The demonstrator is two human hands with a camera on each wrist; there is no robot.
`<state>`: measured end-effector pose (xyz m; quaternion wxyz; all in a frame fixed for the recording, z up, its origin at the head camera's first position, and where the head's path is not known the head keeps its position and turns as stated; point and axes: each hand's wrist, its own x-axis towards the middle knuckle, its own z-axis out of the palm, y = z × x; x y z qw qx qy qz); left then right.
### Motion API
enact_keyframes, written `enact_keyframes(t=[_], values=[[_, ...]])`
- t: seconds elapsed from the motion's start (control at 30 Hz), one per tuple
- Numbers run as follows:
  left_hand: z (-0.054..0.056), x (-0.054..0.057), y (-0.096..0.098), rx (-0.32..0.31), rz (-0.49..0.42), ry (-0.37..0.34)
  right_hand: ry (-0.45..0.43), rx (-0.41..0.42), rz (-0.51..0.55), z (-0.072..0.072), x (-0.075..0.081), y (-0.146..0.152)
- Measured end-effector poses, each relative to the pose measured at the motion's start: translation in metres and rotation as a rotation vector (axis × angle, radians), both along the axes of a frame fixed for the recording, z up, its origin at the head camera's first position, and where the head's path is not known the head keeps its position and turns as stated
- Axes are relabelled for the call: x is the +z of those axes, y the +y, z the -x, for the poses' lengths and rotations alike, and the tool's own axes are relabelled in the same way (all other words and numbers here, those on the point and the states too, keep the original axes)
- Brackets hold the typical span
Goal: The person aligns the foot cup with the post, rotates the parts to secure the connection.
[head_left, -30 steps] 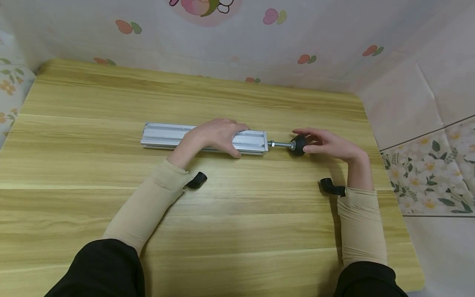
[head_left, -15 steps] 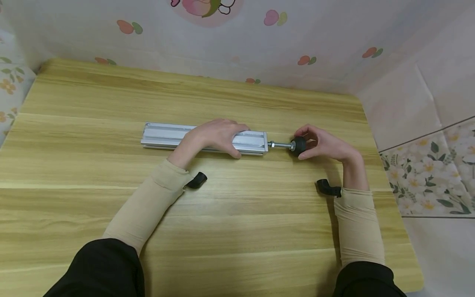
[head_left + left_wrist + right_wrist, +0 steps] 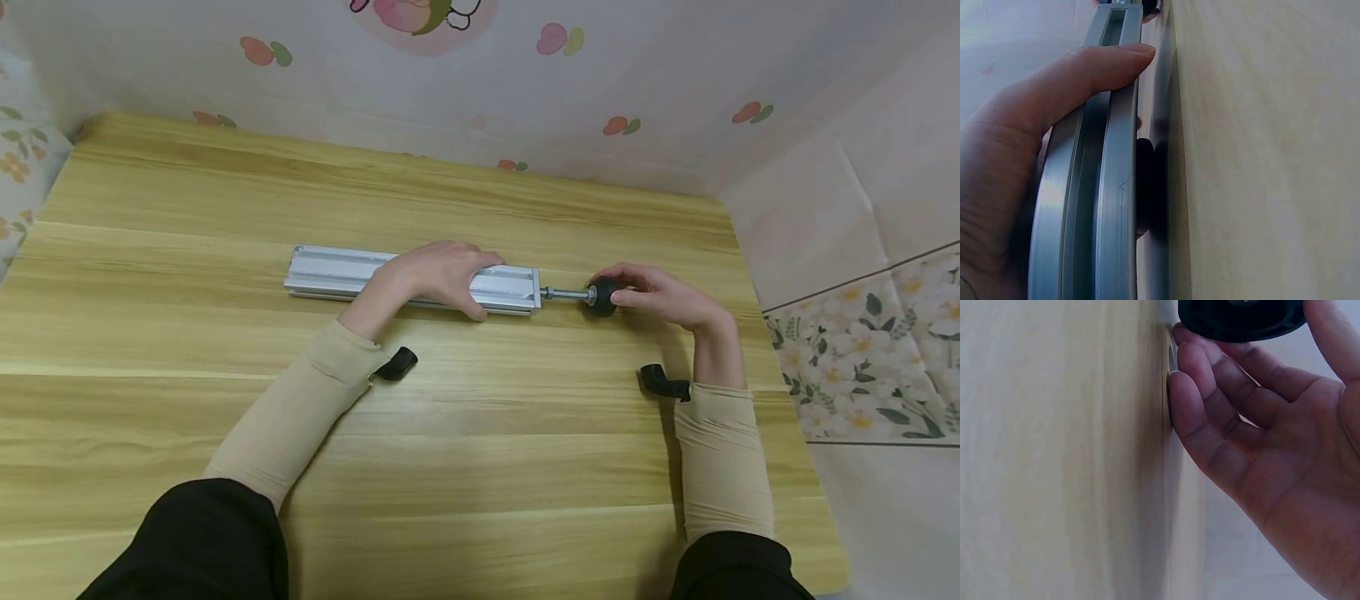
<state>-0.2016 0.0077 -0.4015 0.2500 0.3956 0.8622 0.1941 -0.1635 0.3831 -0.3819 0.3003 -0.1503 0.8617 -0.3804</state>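
A silver aluminium extrusion (image 3: 337, 271) lies lengthwise across the table. My left hand (image 3: 438, 273) grips it from above near its right part, thumb along the near side; the left wrist view shows that thumb (image 3: 1097, 67) crossing the slotted face. From the right end sticks out a threaded rod (image 3: 568, 294) with a nut by the profile, and on its outer end is a round black levelling foot (image 3: 601, 297). My right hand (image 3: 667, 297) pinches this foot between thumb and fingers. In the right wrist view the lower fingers are curled beside the black base (image 3: 1241, 324).
The wood-grain table (image 3: 480, 450) runs under both forearms. A patterned white cloth wall (image 3: 450, 92) rises behind it, and a floral panel (image 3: 862, 358) stands to the right. Black camera mounts (image 3: 663, 383) stick out from both sleeves.
My right hand's fingers spread wider around the foot half a second ago and have now drawn in on it. My left hand and the extrusion have stayed in place.
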Motion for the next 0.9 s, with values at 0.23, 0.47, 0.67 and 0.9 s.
enact_keyframes(t=[0.23, 0.47, 0.67, 0.9], values=[[0.0003, -0.0005, -0.0001, 0.002, -0.001, 0.004, 0.016, 0.017, -0.037, 0.0009, -0.0013, 0.0013], [0.0001, 0.0004, -0.0005, 0.003, -0.003, 0.003, 0.01, 0.015, -0.08, 0.0002, -0.0002, 0.0009], [0.0005, 0.0008, -0.0005, 0.003, -0.005, 0.002, -0.007, 0.002, -0.104, 0.0001, 0.0005, -0.0014], [-0.0006, 0.0015, -0.0003, -0.002, -0.008, 0.007, -0.005, 0.005, -0.039, -0.0012, -0.0003, 0.0019]])
